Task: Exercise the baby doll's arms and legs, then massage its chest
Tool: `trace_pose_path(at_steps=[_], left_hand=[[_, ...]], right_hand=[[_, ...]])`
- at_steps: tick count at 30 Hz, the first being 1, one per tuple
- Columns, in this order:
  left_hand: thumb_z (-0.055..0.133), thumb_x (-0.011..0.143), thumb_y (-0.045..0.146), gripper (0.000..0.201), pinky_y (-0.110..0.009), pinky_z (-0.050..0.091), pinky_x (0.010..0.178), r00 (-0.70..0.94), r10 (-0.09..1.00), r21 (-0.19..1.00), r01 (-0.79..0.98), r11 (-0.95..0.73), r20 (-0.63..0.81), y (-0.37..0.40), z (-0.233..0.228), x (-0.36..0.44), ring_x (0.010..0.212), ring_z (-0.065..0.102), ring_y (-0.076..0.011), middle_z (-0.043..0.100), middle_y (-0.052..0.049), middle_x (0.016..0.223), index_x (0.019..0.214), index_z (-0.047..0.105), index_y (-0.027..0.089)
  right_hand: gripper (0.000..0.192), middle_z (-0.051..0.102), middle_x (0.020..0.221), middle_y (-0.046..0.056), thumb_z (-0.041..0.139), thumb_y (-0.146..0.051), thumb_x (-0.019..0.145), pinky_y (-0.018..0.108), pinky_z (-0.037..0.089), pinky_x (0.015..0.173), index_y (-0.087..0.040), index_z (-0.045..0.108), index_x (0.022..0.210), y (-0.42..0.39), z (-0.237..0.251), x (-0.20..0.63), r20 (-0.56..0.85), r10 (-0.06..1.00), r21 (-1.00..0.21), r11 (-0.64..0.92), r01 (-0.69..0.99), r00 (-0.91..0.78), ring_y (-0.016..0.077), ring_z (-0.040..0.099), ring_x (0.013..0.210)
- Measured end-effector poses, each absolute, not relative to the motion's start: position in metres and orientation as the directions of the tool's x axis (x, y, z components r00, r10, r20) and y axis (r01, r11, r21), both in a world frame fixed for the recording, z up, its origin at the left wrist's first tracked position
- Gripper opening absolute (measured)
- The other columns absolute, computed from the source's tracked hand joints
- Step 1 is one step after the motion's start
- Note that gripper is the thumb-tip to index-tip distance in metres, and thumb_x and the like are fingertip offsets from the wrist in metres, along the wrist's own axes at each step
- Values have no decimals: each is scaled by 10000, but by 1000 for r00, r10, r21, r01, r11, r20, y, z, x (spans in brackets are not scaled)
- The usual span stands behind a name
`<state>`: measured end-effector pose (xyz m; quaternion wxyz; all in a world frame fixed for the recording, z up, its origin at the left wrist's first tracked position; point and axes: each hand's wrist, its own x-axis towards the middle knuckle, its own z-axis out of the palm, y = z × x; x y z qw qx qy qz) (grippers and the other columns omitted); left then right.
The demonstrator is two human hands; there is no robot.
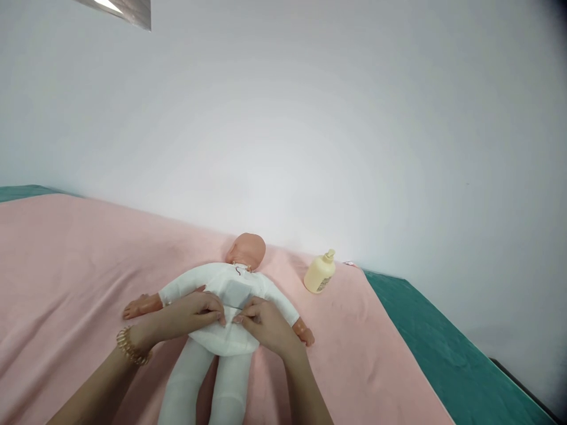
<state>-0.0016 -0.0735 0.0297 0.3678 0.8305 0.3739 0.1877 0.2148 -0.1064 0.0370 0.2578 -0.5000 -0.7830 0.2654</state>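
Observation:
A baby doll (230, 289) in a white cloth body lies face down on a pink blanket (80, 265), its bald head toward the wall. My left hand (197, 313), with a gold bracelet on the wrist, rests on the doll's lower back and pinches the white cloth. Right beside it, my right hand (261, 321) pinches the same cloth on the other side. The fingertips of both hands nearly meet at the middle of the back. What lies under the fingers is hidden.
A pale yellow pump bottle (319, 273) lies tilted on the blanket to the right of the doll's head. A teal sheet (443, 354) covers the surface beyond the blanket's right edge. A plain white wall stands directly behind.

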Motion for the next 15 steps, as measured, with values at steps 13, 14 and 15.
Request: trace_pose_path(at_steps=[13, 14, 15], left_hand=[[416, 859, 335, 330, -309, 448, 750, 524, 846, 742, 529, -412, 96, -68, 27, 2, 824, 620, -224, 711, -27, 828, 778, 706, 201], [425, 850, 328, 320, -308, 446, 740, 528, 845, 735, 540, -410, 84, -68, 26, 3, 811, 620, -224, 708, -29, 814, 769, 707, 199], [430, 843, 320, 314, -306, 444, 730, 527, 846, 727, 552, -408, 74, -68, 24, 4, 798, 619, -222, 706, -31, 803, 762, 707, 196]], right_hand=[[267, 650, 802, 15, 557, -142, 919, 273, 451, 689, -184, 725, 715, -97, 23, 212, 173, 929, -693, 350, 630, -326, 165, 601, 746], [258, 661, 825, 21, 559, -118, 913, 281, 455, 723, -182, 730, 731, -97, 22, 210, 177, 926, -680, 361, 638, -335, 174, 610, 784], [251, 671, 849, 30, 560, -95, 906, 290, 456, 753, -179, 735, 748, -98, 21, 208, 181, 922, -660, 371, 653, -342, 185, 615, 822]])
